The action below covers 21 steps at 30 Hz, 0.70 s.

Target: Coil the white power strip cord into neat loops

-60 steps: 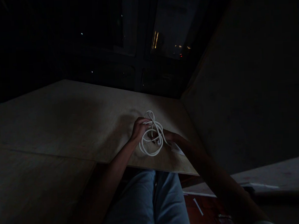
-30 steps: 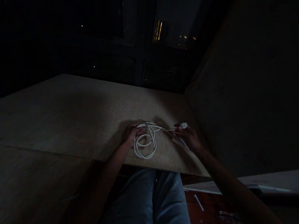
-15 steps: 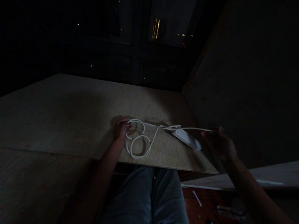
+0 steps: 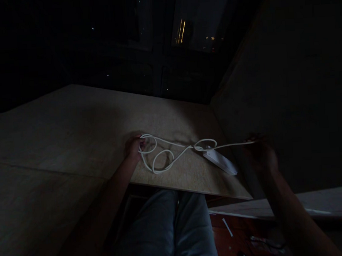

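A white cable (image 4: 172,153) lies in loose loops on a pale wooden board (image 4: 86,125). My left hand (image 4: 134,146) is closed on the cable's left loop, resting on the board. My right hand (image 4: 261,153) is off the board's right edge, fingers pinched on the cable's far end, and the cable runs taut across to it. A white rectangular block (image 4: 221,161), joined to the cable, lies on the board below the taut stretch. The scene is very dark.
A dark upright panel (image 4: 287,90) stands to the right of the board. A dark window (image 4: 182,34) with city lights is behind. My legs in blue jeans (image 4: 171,228) are below the board's front edge. Small scraps lie on the reddish floor (image 4: 232,236).
My right hand has drawn the cable's end out to the right, past the board's edge. The bundle has opened into loose loops, and my left hand has slid left with its loop.
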Tool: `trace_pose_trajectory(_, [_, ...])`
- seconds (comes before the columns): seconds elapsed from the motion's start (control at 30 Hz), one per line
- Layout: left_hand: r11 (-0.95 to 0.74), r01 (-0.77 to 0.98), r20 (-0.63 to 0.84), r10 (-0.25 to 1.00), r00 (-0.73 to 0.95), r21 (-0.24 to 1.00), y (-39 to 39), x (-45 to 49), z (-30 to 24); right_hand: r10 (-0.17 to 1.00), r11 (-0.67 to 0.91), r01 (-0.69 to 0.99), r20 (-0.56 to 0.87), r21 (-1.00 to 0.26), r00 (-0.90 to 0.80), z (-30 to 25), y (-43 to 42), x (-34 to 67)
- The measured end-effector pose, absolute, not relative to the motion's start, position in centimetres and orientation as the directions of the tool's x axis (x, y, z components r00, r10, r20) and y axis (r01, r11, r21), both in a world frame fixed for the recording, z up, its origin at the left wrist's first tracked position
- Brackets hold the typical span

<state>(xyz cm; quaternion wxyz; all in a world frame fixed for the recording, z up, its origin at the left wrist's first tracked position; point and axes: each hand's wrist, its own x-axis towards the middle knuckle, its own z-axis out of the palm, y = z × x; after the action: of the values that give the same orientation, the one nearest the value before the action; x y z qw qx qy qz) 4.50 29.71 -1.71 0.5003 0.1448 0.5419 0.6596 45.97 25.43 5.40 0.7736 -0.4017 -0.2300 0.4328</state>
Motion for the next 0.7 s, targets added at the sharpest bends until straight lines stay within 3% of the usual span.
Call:
trace_pose_trajectory(0.07, [0.07, -0.511, -0.329, 0.837, -0.437, 0.857, 29.3, 5.1, -1.3, 0.862, 0.302, -0.46, 0.033, -0.835, 0.506, 6.2, 25.5, 44.4])
trace_pose_trajectory(0.17, [0.044, -0.511, -0.288, 0.866, -0.409, 0.858, 28.6, 6.1, -0.4, 0.881, 0.354, -0.313, 0.202, -0.881, 0.428, 7.5, 25.5, 41.6])
trace_pose_trajectory(0.27, [0.027, -0.502, -0.228, 0.911, -0.344, 0.865, 27.9, 6.8, 0.9, 0.884, 0.391, -0.057, 0.357, -0.919, 0.301, 8.1, 25.5, 39.0])
trace_pose_trajectory(0.37, [0.052, -0.548, -0.2, 0.956, -0.214, 0.835, 27.0, 7.0, 2.1, 0.891, 0.432, 0.25, 0.453, -0.867, 0.032, 7.7, 25.3, 36.2])
trace_pose_trajectory(0.5, [0.111, -0.611, -0.125, 0.992, 0.02, 0.784, 25.7, 7.0, 3.2, 0.834, 0.537, 0.454, 0.363, -0.711, -0.417, 6.2, 24.7, 31.8])
trace_pose_trajectory(0.6, [0.127, -0.599, -0.066, 0.99, 0.122, 0.79, 25.1, 7.0, 3.4, 0.728, 0.606, 0.417, 0.261, -0.678, -0.633, 5.0, 24.4, 29.2])
trace_pose_trajectory(0.7, [0.121, -0.595, -0.042, 0.989, 0.145, 0.794, 24.9, 7.0, 3.1, 0.65, 0.644, 0.39, 0.202, -0.658, -0.733, 4.0, 24.5, 28.0])
